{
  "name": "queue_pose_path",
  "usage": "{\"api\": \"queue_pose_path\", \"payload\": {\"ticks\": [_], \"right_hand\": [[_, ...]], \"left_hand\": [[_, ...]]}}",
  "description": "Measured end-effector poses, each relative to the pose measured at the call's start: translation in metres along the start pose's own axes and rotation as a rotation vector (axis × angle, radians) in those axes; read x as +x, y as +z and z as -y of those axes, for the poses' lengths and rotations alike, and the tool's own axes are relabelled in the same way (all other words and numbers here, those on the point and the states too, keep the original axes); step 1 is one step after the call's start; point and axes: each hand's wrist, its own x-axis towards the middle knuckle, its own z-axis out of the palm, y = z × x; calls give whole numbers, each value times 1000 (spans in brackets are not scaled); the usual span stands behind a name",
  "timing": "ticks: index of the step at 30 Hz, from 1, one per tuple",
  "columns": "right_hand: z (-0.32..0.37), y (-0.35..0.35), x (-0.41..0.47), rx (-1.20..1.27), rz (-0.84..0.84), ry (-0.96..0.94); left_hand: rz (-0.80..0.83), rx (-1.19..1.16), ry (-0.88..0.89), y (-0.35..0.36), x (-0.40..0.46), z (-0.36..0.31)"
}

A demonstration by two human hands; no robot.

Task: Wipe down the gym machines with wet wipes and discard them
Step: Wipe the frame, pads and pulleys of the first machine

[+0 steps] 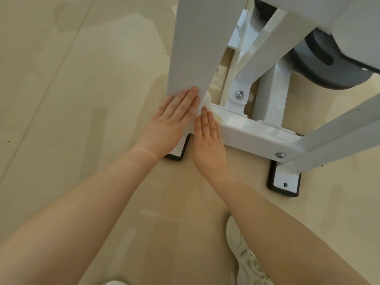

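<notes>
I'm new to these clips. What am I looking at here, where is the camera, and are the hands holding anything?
The one picture comes from a camera on the person's head, looking down at their own arms. Both hands lie flat at the base of a white gym machine that stands on a beige floor. The left hand and right hand press a white wipe against the frame's corner with straight fingers; neither curls round it. The right hand wears a ring. A grey wheel sits at the upper right, and a white shoe shows below.
</notes>
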Motion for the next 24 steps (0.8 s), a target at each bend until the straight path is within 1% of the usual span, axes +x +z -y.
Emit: {"api": "queue_pose_path", "payload": {"ticks": [2, 4, 6, 8, 10, 13, 16, 19, 21, 24], "right_hand": [[5, 10, -3, -59, -56, 7], [-2, 11, -7, -109, -54, -36], [-21, 4, -12, -158, -46, -48], [-46, -4, -25, -186, -21, -8], [-72, -13, -43, -196, -14, 60], [-90, -27, -53, -113, -23, 124], [-79, -31, -39, -26, -95, 84], [-49, -22, -13, 28, -173, 7], [-25, -14, 5, 70, -195, -35], [-6, -12, 24, 168, -164, 29]], "left_hand": [[18, 68, 62, 5, -2, 8], [12, 102, 83, 8, -4, 11], [0, 128, 62, 13, -4, 8], [-17, 146, 33, 21, -3, 1], [-87, 154, -1, 34, -2, -6], [-216, 182, -15, 50, 0, -10], [-232, 187, -15, 53, 0, -10], [-263, 163, -21, 55, 0, -8], [-284, 155, -11, 54, 1, -6], [-303, 164, 19, 49, 3, -3]]}}
